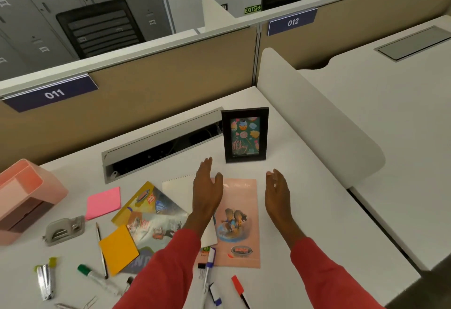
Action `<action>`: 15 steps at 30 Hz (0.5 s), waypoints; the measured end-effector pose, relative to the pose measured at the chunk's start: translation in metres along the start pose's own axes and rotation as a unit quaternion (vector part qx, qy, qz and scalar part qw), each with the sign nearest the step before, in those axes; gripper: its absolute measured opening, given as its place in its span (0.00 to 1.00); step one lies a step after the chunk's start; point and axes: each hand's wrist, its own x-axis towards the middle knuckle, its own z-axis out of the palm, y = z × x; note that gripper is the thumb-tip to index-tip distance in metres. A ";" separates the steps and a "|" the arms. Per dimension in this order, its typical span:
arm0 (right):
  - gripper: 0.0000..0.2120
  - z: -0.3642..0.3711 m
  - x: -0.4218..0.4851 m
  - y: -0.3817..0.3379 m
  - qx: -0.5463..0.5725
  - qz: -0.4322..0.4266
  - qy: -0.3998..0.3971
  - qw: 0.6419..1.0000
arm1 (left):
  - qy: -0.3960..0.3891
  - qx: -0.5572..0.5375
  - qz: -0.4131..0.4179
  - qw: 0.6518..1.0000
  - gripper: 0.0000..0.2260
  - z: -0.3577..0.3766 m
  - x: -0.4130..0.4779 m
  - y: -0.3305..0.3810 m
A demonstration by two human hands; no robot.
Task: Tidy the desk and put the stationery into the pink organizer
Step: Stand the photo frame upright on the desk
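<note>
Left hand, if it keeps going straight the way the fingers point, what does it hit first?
Probably the black picture frame: the left hand hovers open, fingertips aimed at its lower left corner, though depth is unclear.

My white bench [305,186] carries the pink organizer [26,199] at far left, sticky notes [103,202], booklets [240,221], markers [97,279] near me, and a picture frame [245,134] farther back.

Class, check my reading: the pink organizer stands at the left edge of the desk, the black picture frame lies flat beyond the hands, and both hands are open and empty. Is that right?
One detail is wrong. In the head view the black picture frame stands upright, not flat. The rest holds: the pink organizer stands at the left edge of the desk, and the left hand and right hand are open and empty.
</note>
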 end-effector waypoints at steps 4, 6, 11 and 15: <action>0.23 0.009 -0.047 0.024 -0.069 -0.008 -0.001 0.998 | -0.056 0.197 0.101 0.974 0.28 -0.005 -0.030 -0.034; 0.23 0.010 -0.071 0.033 -0.115 -0.022 -0.003 0.993 | -0.066 0.270 0.108 0.955 0.28 -0.007 -0.048 -0.043; 0.31 0.010 -0.113 0.050 -0.291 -0.121 -0.032 0.948 | -0.098 0.321 0.072 0.939 0.27 -0.008 -0.088 -0.054; 0.34 0.016 -0.128 0.064 -0.425 -0.178 -0.078 0.884 | -0.101 0.357 0.067 0.926 0.27 -0.009 -0.112 -0.063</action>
